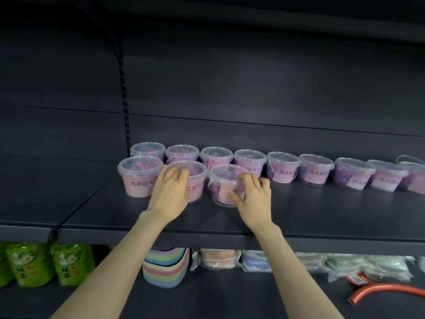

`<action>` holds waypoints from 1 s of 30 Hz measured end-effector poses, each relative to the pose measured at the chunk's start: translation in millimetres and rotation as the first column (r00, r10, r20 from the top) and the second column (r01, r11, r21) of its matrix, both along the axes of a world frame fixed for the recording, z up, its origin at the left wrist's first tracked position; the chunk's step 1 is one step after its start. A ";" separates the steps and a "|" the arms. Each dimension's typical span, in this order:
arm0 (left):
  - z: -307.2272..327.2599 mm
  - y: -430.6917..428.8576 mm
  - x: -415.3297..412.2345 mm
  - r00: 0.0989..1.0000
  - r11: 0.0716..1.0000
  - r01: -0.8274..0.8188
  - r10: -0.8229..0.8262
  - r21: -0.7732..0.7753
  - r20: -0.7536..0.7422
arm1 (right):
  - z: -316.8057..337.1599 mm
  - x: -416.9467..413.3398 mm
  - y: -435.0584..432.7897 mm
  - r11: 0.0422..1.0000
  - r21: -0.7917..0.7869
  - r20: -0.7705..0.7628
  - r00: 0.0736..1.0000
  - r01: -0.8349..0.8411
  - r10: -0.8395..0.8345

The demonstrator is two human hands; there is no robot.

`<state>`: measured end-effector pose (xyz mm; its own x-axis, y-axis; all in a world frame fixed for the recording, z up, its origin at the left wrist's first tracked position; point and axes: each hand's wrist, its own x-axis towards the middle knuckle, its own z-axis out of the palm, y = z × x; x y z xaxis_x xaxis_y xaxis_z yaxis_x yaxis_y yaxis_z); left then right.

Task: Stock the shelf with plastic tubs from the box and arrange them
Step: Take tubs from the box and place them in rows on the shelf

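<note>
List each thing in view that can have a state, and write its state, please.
left hand, lies over the middle front tub; grip unclear
right hand, grips the right front tub
left front tub, upright, lid on, untouched
back row tubs, upright, lids on
shelf, partly stocked

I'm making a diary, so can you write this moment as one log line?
step: arranging | left hand: on middle front tub | right hand: gripping right front tub
</note>
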<state>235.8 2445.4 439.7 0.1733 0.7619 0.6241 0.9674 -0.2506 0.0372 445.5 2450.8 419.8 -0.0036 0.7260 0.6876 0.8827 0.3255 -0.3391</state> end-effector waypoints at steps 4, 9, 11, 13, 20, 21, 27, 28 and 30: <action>-0.2 -3.5 -5.5 0.998 0.999 -0.036 0.036 -0.007 -0.042 | 1.6 -6.6 4.5 0.997 0.016 0.047 0.996 0.078 -0.078; -6.6 -2.4 -13.2 0.997 0.994 0.002 0.007 0.111 -0.077 | 3.8 -3.7 6.6 0.996 -0.056 -0.020 0.998 -0.066 0.065; -2.5 -3.4 -15.5 0.998 0.996 -0.003 0.009 0.086 -0.062 | 5.3 -6.3 5.3 0.999 -0.026 -0.037 0.999 -0.038 0.037; 0.7 -3.5 -16.5 0.997 0.999 -0.002 0.006 0.051 -0.074 | 9.8 -14.4 5.4 1.000 -0.021 -0.060 0.998 -0.004 0.002; -1.0 -1.2 -22.0 0.993 0.997 -0.006 0.014 0.071 -0.114 | 2.6 -24.1 -1.9 0.993 -0.098 -0.091 0.994 -0.062 0.053; -2.7 -1.7 -22.8 0.994 0.996 0.010 -0.001 0.083 -0.106 | 3.0 -24.2 -1.9 0.993 -0.085 -0.098 0.993 -0.080 0.071; -13.0 1.8 -14.0 1.000 1.000 0.007 -0.007 0.003 -0.025 | 8.0 -26.7 -0.3 0.984 -0.169 0.023 0.998 -0.053 0.058; -15.9 1.8 -12.4 1.000 1.000 -0.006 0.006 -0.017 -0.022 | 8.4 -27.5 -0.9 0.980 -0.191 0.040 0.998 -0.047 0.056; -21.4 1.2 -11.3 1.000 1.000 -0.001 0.001 -0.029 -0.006 | 9.2 -28.4 -2.7 0.974 -0.222 0.055 0.997 -0.046 0.060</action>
<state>224.5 2446.6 418.4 0.1761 0.7798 0.6007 0.9678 -0.2487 0.0392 417.2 2448.0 429.0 -0.0833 0.8575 0.5077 0.8874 0.2957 -0.3538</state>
